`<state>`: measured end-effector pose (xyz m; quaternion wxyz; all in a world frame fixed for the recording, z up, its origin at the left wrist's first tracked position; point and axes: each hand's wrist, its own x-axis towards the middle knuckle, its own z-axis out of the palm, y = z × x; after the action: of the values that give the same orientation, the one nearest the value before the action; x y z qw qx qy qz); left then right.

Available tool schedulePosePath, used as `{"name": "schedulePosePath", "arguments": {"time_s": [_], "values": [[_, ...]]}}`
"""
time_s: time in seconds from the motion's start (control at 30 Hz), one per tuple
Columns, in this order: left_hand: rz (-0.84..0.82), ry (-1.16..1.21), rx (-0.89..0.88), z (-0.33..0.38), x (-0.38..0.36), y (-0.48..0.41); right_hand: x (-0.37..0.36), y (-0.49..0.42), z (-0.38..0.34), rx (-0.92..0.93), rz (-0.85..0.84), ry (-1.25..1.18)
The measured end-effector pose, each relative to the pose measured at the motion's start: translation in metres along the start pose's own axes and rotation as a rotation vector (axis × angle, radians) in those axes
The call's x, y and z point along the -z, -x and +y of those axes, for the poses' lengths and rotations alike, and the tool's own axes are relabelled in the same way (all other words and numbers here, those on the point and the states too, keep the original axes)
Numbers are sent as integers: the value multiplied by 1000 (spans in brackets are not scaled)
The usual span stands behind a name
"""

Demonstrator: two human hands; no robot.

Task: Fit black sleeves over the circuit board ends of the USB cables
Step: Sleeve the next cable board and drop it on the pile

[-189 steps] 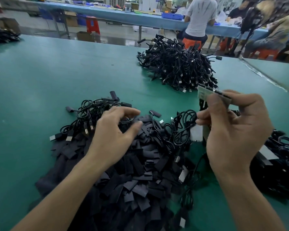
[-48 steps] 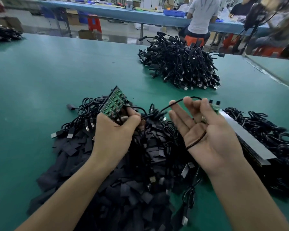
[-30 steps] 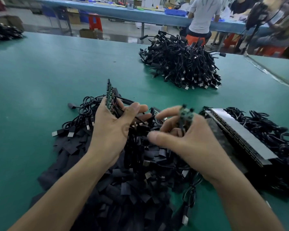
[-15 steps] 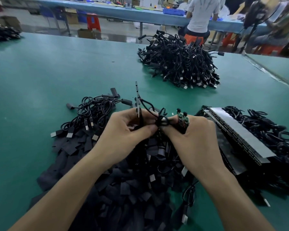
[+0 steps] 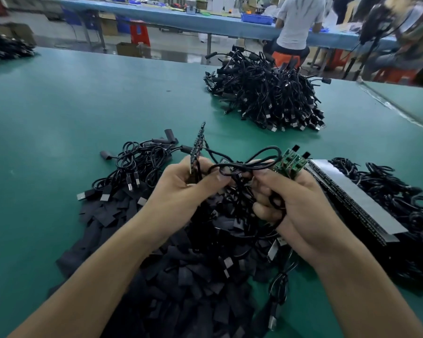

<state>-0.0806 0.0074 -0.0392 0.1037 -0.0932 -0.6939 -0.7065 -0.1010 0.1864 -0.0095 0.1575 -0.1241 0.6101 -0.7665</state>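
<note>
No legible text anywhere (boards too small).

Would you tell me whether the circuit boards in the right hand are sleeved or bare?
Bare: the circuit boards pinched in the right hand show exposed green faces and components, with nothing slipped over them.

Lower end of the board strip (image 5: 197, 148) hidden inside the left hand (image 5: 181, 191); cable loops (image 5: 261, 154) vanish under the fingers (image 5: 260, 212) of the right hand (image 5: 300, 208). Sleeve pile (image 5: 188, 284) partly covered by both forearms (image 5: 103, 272) and cut by the bottom edge. Background workers (image 5: 296, 23) blurred, cropped at the top.
</note>
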Motion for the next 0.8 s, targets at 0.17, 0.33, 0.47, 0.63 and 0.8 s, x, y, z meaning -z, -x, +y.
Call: {"name": "schedulePosePath", "arguments": {"time_s": [0.17, 0.33, 0.47, 0.63, 0.8], "values": [[4, 117, 45, 2, -2, 2, 2, -3, -1, 15, 74, -118], [187, 176, 41, 8, 7, 0, 13, -1, -17, 78, 340, -36], [306, 139, 9, 13, 8, -4, 24, 9, -36, 246, 549, 674], [331, 97, -81, 11, 8, -5, 29, 23, -47, 143, 449, 1223], [260, 248, 62, 9, 5, -3, 8, 19, -35, 297, 216, 1420]]}}
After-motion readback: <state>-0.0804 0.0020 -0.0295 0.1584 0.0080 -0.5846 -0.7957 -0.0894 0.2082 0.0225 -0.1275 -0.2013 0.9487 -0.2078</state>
